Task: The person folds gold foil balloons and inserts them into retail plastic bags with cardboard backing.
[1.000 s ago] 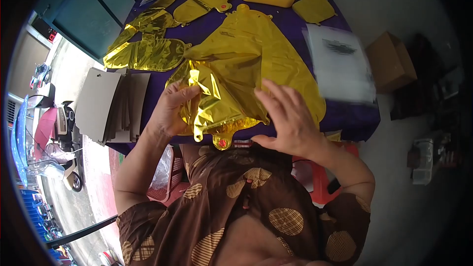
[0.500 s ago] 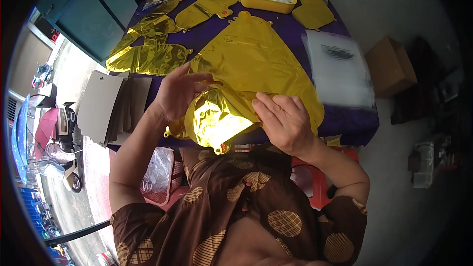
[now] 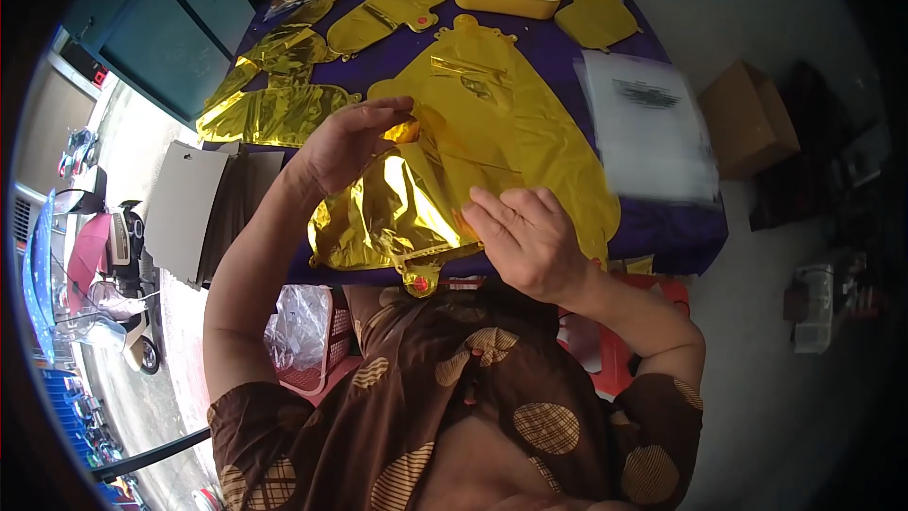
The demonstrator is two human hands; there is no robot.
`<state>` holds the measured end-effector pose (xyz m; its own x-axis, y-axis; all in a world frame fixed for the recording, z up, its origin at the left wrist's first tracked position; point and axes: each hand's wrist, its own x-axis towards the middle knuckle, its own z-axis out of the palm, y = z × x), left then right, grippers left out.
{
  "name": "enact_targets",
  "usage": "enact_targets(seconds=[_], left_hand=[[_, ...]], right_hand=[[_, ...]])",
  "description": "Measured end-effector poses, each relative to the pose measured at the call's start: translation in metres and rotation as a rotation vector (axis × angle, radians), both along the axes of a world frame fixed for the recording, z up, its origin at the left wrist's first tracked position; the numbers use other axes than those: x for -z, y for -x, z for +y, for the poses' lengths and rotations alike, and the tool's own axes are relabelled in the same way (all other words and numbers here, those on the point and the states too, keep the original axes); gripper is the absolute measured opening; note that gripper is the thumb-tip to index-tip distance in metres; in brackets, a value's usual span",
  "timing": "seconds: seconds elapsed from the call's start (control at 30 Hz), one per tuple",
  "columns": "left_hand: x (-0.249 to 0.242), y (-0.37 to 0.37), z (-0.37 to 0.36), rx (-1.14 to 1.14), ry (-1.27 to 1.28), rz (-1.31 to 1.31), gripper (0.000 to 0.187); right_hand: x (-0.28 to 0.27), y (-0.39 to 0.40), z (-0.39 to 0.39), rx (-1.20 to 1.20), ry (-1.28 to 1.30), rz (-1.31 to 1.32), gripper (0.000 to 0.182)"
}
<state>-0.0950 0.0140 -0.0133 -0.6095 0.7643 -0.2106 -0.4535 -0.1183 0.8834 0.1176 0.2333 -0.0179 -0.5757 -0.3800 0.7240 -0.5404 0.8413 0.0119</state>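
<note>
A gold foil sheet [image 3: 392, 208] with a small red-marked tab lies at the near edge of the purple-covered table, partly lifted and creased. My left hand [image 3: 355, 142] is over its upper left part, fingers bent and apart from the thumb, with no foil clearly gripped. My right hand [image 3: 530, 237] has its fingers pressed together at the right edge of this foil, pinching it. Behind both hands a large flat yellow foil piece [image 3: 492, 104] spreads across the middle of the table.
More gold foil pieces [image 3: 274, 114] lie at the left. A yellow tray [image 3: 506, 2] holding white items stands at the back. Clear plastic sheets [image 3: 653, 142] lie at the right, grey cards [image 3: 189, 213] at the left. A cardboard box [image 3: 747, 123] is beyond the table's right side.
The near foil has spread wider and flatter towards the left. My left hand has risen slightly and its fingers have straightened. My right hand has shifted a little left and down.
</note>
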Motion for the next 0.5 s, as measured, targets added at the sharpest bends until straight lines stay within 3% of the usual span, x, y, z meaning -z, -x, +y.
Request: enact_targets(seconds=[0.3,0.4,0.5], left_hand=[[-0.027,-0.014,0.007,0.016,0.052,-0.005,0.052],[-0.021,-0.010,0.004,0.046,0.025,0.051,0.057],[-0.020,-0.011,0.006,-0.025,0.021,0.075,0.057]], right_hand=[[0.005,0.001,-0.011,-0.082,0.044,-0.049,0.029],[-0.006,0.003,-0.002,-0.152,0.243,-0.195,0.036],[-0.001,0.020,0.025,0.106,0.233,-0.242,0.041]])
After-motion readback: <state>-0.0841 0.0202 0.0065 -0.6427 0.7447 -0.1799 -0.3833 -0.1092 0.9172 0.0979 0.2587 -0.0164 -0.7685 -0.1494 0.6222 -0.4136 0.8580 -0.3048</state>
